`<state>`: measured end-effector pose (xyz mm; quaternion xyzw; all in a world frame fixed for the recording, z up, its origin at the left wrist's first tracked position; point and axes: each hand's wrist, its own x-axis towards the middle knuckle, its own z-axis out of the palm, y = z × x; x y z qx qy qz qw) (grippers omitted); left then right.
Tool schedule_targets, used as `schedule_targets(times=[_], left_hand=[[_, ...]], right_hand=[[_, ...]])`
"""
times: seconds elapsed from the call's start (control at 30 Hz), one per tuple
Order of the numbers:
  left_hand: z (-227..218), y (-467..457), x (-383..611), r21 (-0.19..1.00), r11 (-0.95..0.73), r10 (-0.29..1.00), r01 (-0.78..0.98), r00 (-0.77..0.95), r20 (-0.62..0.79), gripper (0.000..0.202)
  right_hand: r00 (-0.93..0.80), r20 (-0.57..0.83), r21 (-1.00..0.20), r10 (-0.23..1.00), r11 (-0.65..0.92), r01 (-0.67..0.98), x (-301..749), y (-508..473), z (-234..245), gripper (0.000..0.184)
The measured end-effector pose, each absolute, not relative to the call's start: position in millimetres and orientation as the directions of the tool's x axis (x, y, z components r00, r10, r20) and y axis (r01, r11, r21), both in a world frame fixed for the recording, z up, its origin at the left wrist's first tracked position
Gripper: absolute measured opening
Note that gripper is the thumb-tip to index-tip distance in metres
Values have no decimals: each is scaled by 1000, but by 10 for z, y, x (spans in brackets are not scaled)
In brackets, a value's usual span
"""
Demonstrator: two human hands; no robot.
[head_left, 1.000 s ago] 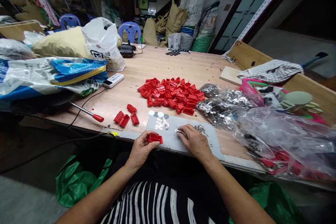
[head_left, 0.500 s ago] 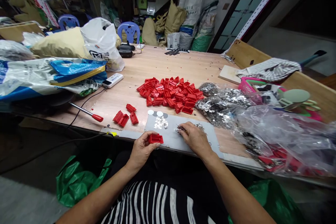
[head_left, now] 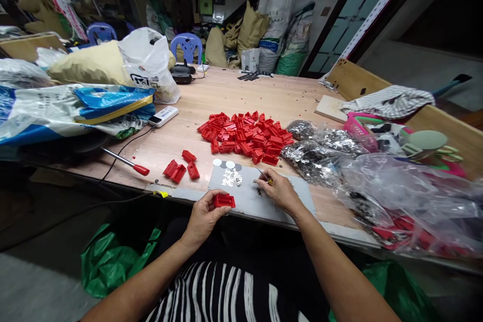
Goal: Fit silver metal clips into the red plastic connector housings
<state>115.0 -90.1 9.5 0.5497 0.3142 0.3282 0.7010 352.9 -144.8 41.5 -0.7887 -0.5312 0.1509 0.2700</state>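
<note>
My left hand (head_left: 203,215) is closed around a small red plastic part (head_left: 223,200), held at the near edge of the table. My right hand (head_left: 278,190) rests on a grey mat (head_left: 245,191) with its fingers pinched on a thin tool with a yellow tip (head_left: 265,177), beside tiny metal pieces. A small heap of shiny metal bits (head_left: 231,177) lies on the mat between the hands and the big pile of red parts (head_left: 245,136). A few finished red parts (head_left: 181,167) lie to the left.
Clear bags of metal pieces (head_left: 317,153) and a large crumpled plastic bag (head_left: 407,201) fill the right side. A red-handled screwdriver (head_left: 126,162), a white remote (head_left: 163,115), and sacks (head_left: 75,105) lie on the left. Green bags (head_left: 109,261) hang below the table edge.
My right hand has lifted slightly off the mat and drawn its fingers into a pinch on the thin tool. The left hand holds the red part as before.
</note>
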Motion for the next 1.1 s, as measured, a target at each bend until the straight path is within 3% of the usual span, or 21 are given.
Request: schedule_targets(times=[0.17,0.3,0.53,0.7,0.87,1.1], left_hand=[[95,-905,1182,979,154,810,-131,585,-49,36],[79,-918,1182,996,14,833,-89,552,38,37],[114,-927,1151,907,-409,804,102,510,305,33],[152,-945,1150,797,-592,720,121,524,455,32],[152,-969,1162,708,-699,646,104,518,561,32],[165,-975,1163,704,-703,650,105,498,574,31]], right_hand=[[356,48,-736,933,-208,645,3455,-1520,428,16],[295,57,-771,954,-146,620,3254,-1612,527,17],[182,143,-744,973,-16,668,2871,-1755,644,9],[96,191,-669,977,58,741,2806,-1740,600,9],[60,182,-649,982,74,758,2817,-1698,535,14],[75,194,-637,978,67,768,2790,-1699,513,15]])
